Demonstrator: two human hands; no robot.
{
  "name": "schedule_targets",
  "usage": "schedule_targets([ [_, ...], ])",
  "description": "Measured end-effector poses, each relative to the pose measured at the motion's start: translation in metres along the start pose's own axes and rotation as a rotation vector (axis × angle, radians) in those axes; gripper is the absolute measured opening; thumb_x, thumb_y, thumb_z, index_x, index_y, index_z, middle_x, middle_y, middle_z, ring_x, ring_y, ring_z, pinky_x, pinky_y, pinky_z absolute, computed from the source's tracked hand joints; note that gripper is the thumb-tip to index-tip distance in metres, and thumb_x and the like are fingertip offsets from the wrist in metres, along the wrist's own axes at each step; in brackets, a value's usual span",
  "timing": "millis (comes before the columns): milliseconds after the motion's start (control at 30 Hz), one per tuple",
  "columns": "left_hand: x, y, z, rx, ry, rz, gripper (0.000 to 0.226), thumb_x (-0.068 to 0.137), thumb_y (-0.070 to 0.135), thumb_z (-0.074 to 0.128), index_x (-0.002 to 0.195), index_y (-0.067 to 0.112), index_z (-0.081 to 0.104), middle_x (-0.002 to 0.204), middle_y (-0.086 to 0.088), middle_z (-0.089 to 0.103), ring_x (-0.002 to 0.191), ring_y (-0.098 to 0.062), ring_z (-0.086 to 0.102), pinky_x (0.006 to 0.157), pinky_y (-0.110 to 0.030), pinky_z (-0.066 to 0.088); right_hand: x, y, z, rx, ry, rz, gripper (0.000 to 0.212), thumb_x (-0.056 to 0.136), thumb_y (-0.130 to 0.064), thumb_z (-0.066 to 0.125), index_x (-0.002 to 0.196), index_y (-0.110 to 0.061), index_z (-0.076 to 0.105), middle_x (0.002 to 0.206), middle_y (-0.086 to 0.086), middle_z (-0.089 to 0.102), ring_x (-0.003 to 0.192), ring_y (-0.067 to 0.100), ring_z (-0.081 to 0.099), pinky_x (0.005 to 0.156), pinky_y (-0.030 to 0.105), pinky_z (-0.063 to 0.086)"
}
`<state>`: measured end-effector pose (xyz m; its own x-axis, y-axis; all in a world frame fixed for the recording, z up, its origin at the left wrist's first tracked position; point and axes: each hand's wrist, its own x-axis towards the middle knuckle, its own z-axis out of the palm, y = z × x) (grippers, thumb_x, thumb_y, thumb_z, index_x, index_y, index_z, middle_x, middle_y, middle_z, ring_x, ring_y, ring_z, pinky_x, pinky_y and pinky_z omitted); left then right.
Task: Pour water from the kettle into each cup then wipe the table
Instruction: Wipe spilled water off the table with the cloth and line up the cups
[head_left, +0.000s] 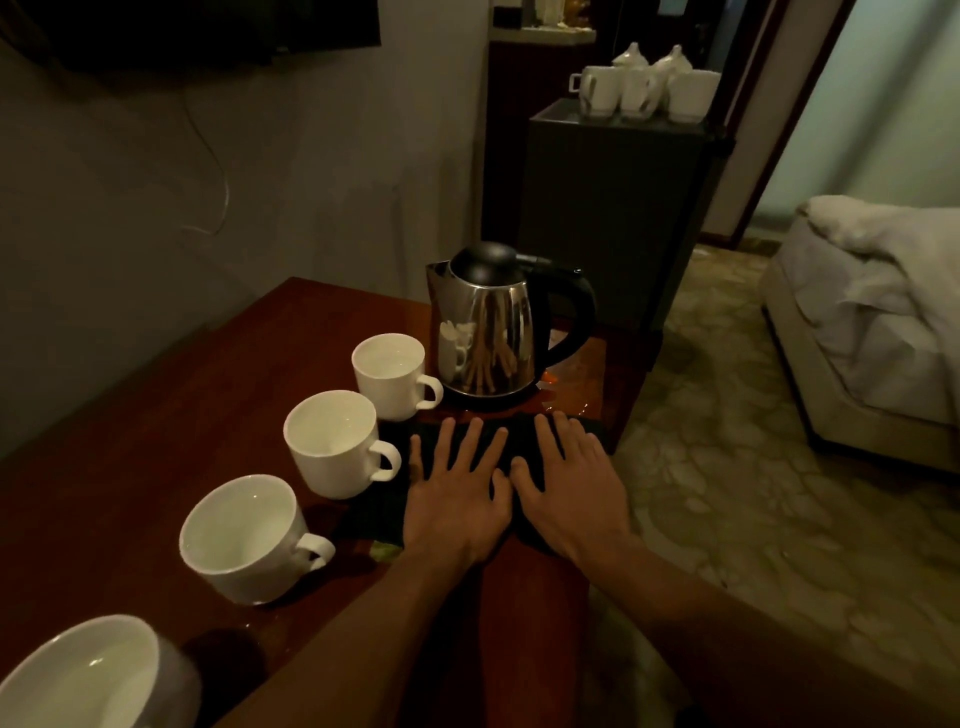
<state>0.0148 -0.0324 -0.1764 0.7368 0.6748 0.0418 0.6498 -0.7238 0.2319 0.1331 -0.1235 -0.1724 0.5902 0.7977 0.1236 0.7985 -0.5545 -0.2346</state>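
At the table's right edge, the left hand (457, 499) and the right hand (571, 488) are laid flat side by side on a dark cloth (521, 435). The fingers are straight and spread, palms down, and the thumbs are almost touching. Nothing is gripped by either hand. The cloth is spread under both palms and is seen between the fingers and out to the left of the left hand. Its right end is hidden by the right hand, and its outline is hard to tell against the dark table (156, 426).

Just beyond the fingertips the kettle (488, 338) is stood upright, lid shut, spout to the left and handle to the right. A wet patch (571, 384) is seen on the wood between the kettle and the right hand.

Left of the hands four white cups are set in a diagonal row, handles turned right. The far cup (387, 379) is placed just beside the kettle, and clear water can be made out in it. The second cup (332, 447) and third cup (239, 540) are stood near the cloth's left edge; their levels cannot be judged in the dim light. The near cup (88, 675) is cut off by the frame's lower edge.

A small pale green scrap (382, 552) is seen at the cloth's near edge; what it is cannot be told.
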Motion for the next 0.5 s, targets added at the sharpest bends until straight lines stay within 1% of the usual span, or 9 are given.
schedule_targets([
  [100, -0.0005, -0.0002, 0.0008, -0.008, 0.001, 0.005, 0.058, 0.101, 0.048, 0.015, 0.157, 0.041, -0.002, 0.166, 0.008, -0.009, 0.151, -0.017, -0.020, 0.120, -0.054, -0.014, -0.0018, -0.0002, -0.0008, -0.007, -0.003, -0.003, 0.087, 0.087, -0.064, 0.003, 0.160, -0.018, 0.019, 0.168, 0.009, 0.016, 0.155, 0.023, 0.011, 0.127, 0.038, 0.009],
  [267, 0.0005, -0.0007, 0.0012, -0.012, 0.002, 0.011, 0.058, 0.101, 0.047, 0.015, 0.157, 0.041, -0.001, 0.167, 0.008, -0.008, 0.152, -0.018, -0.019, 0.120, -0.055, -0.012, -0.0059, -0.0001, 0.0025, 0.015, -0.008, 0.003, 0.085, 0.089, -0.062, 0.005, 0.159, -0.018, 0.022, 0.167, 0.010, 0.020, 0.155, 0.025, 0.014, 0.127, 0.040, 0.013],
  [400, 0.0004, -0.0007, 0.0010, -0.019, -0.005, 0.013, 0.058, 0.102, 0.047, 0.016, 0.157, 0.042, -0.003, 0.167, 0.008, -0.010, 0.151, -0.017, -0.021, 0.119, -0.054, -0.015, -0.0020, 0.0045, 0.0018, -0.008, -0.021, -0.041, 0.085, 0.090, -0.062, 0.005, 0.159, -0.016, 0.024, 0.166, 0.009, 0.022, 0.154, 0.027, 0.017, 0.125, 0.044, 0.017],
  [500, 0.0027, -0.0020, -0.0021, -0.012, -0.043, 0.015, 0.058, 0.103, 0.048, 0.016, 0.157, 0.042, -0.005, 0.166, 0.008, -0.013, 0.150, -0.017, -0.023, 0.119, -0.053, -0.017, 0.0018, 0.0066, 0.0002, -0.041, -0.053, -0.052, 0.087, 0.089, -0.064, 0.002, 0.160, -0.018, 0.019, 0.168, 0.010, 0.016, 0.155, 0.025, 0.011, 0.125, 0.043, 0.016],
])
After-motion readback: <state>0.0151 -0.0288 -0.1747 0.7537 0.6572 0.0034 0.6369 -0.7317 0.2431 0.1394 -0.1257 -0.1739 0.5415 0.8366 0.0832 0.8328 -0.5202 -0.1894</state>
